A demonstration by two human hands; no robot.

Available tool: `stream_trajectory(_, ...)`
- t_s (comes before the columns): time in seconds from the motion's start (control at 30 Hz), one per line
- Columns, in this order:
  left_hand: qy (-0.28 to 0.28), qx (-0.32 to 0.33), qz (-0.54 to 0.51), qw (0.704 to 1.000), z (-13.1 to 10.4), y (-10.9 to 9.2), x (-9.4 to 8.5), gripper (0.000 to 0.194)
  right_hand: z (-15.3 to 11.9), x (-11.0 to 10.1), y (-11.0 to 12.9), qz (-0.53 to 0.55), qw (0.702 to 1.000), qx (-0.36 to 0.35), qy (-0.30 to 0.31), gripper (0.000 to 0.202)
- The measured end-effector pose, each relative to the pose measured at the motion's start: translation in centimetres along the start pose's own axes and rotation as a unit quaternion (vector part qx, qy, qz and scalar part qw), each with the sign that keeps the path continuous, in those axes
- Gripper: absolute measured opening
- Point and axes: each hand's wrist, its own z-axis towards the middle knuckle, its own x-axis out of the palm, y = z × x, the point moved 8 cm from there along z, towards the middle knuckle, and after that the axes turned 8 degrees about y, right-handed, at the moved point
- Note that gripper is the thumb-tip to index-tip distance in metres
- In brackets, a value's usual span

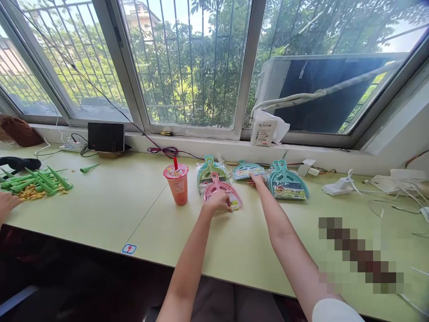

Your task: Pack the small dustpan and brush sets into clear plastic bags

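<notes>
My left hand (219, 203) is closed at the lower part of a pink mini dustpan-and-brush set (214, 180) in clear wrapping. Right behind it stands a group of green dustpan sets (210, 166). My right hand (257, 180) reaches farther back, its fingers at the lower edge of a single blue dustpan set (246, 169); the fingers are partly hidden. Just right of that hand, several wrapped blue dustpan sets (288, 181) are grouped together, with dark brush bristles showing through the plastic.
A lidded pink drink cup (178, 188) with a red straw stands left of the dustpans. Green cones (43, 181) and another person's hand (8, 203) are at far left. A tablet (106, 136), a tissue pack (264, 132) and a power strip (338, 185) line the window side.
</notes>
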Motion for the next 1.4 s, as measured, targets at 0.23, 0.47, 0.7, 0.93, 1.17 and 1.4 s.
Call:
stream_trajectory(0.23, 0.032, -0.058, 0.033, 0.997, 0.2, 0.5, 0.4, 0.006, -1.8, -0.1, -2.5, -0.033, 0.989, 0.076, 0.126, 0.062)
stream_trajectory(0.47, 0.01, -0.077, 0.002, 0.997, 0.1, 1.0, -0.1, 0.012, -11.3, 3.2, -1.5, 0.016, 0.921, -0.168, 0.352, 0.07)
stream_trajectory(0.7, -0.015, -0.079, -0.01, 0.997, 0.6, 1.4, -0.1, 0.012, -15.9, 3.2, 0.2, -0.129, 0.915, -0.248, 0.29, 0.086)
stream_trajectory(0.93, -0.018, -0.084, 0.006, 0.996, 0.7, 1.7, -0.2, 0.011, -16.3, 3.2, 0.9, -0.201, 0.932, -0.26, 0.153, 0.029)
stream_trajectory(1.17, -0.024, -0.087, 0.008, 0.996, 0.6, 1.6, -0.1, 0.015, -17.3, 3.3, 1.7, -0.286, 0.91, -0.287, 0.091, 0.027)
stream_trajectory(1.4, -0.03, -0.072, -0.019, 0.997, 0.9, 1.8, 0.2, 0.013, -15.3, 3.3, 0.2, -0.178, 0.936, -0.261, 0.157, 0.015)
